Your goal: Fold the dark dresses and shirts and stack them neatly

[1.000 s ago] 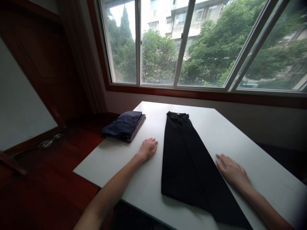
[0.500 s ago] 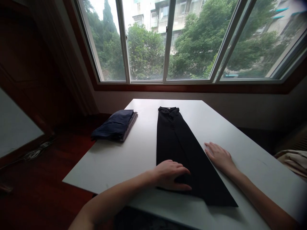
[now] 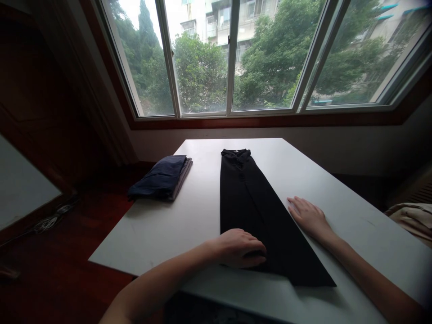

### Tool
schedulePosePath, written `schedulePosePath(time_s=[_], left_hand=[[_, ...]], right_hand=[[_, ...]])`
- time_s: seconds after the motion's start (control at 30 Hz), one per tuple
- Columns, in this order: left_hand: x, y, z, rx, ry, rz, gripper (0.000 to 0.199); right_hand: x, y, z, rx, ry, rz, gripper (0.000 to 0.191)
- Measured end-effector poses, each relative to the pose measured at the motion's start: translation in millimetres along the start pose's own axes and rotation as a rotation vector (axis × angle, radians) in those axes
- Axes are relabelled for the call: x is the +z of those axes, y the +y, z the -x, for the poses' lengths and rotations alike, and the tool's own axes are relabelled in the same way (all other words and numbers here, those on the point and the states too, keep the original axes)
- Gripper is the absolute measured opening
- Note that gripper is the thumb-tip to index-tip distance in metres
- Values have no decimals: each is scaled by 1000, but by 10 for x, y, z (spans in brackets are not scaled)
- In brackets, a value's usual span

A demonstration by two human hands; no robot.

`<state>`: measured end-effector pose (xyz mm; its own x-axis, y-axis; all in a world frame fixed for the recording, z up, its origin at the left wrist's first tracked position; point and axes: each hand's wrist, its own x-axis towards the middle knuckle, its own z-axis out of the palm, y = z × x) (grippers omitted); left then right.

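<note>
Black trousers lie lengthwise on the white table, waistband at the far end and leg ends toward me. Over their lower left part rests my left hand, thumb and fingers curved with a small gap between them; whether cloth is pinched there cannot be made out. My right hand lies flat on the table just beside the right edge of the trousers, fingers spread and holding nothing.
A folded stack of dark blue and grey-brown clothing sits at the table's left edge. Beige cloth is at the far right. Beyond the table is a wide window. Cables lie on the floor at left.
The thumb and fingers of my left hand have come closer together over the trousers. My right hand keeps its place on the table. The view has shifted slightly.
</note>
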<state>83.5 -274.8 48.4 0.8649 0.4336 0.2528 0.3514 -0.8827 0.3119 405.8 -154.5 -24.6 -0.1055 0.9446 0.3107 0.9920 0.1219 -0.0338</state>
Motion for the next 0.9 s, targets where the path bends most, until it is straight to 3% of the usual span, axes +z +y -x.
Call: schedulePosePath(time_s=[0.3, 0.63, 0.9], left_hand=[[-32, -51, 29, -12, 9, -52, 33], [3, -88, 45, 5, 38, -37, 24], [13, -100, 18, 25, 36, -23, 41]], right_hand=[[32, 26, -12, 1, -14, 10, 54], [37, 27, -9, -18, 8, 16, 54], [58, 40, -2, -23, 19, 8, 53]])
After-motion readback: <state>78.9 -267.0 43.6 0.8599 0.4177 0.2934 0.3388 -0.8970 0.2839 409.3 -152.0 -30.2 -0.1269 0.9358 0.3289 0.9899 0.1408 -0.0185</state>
